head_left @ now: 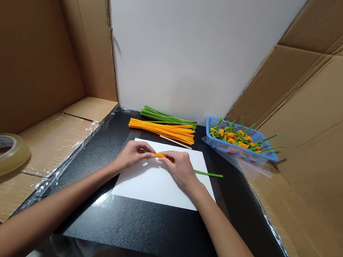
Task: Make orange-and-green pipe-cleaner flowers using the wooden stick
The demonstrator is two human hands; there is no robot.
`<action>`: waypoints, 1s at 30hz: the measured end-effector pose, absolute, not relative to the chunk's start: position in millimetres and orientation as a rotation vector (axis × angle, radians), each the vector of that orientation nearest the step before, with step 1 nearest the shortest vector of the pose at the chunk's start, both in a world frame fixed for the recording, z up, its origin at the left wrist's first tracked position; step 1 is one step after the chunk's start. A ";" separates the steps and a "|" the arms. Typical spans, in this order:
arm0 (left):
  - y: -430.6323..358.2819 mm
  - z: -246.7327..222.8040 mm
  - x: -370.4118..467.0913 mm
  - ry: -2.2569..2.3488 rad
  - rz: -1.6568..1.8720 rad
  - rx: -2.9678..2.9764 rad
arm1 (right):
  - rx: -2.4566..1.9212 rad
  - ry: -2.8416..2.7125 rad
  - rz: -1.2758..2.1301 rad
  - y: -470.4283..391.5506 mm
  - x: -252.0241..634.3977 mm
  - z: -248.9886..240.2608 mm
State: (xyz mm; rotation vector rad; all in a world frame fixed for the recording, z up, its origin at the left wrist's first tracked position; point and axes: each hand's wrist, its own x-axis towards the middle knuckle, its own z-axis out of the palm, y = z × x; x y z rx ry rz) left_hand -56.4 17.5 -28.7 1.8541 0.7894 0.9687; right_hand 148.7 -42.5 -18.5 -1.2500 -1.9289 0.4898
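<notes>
Over a white sheet of paper (155, 187), my left hand (132, 155) and my right hand (180, 167) meet at an orange coiled pipe cleaner (159, 155). My left fingers pinch its left end. The right thumb and fingers close round the rest, which is partly hidden behind them. A green pipe cleaner (213, 174) sticks out past my right hand, over the paper's right edge; whether it joins the orange coil is hidden.
Behind the paper lie a thin wooden stick (176, 142), a bundle of orange pipe cleaners (161, 129) and a green bundle (168, 117). A blue basket (236, 151) at the back right holds several orange-and-green pieces. A tape roll (18, 160) rests on cardboard at left; cardboard walls flank the black tabletop (141, 229).
</notes>
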 end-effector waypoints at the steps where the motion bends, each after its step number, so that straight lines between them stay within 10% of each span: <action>1: 16.3 -28.9 -55.7 0.794 0.975 1.856 | -1.233 -1.921 0.506 -43.0 147.2 -18.9; 24: 45.0 -35.6 -72.5 0.964 1.073 1.600 | -1.516 -1.915 0.600 -34.8 187.8 -6.0; 30: 38.8 -24.7 -78.0 0.985 1.084 2.449 | -1.569 -1.904 0.532 -34.4 185.6 -10.8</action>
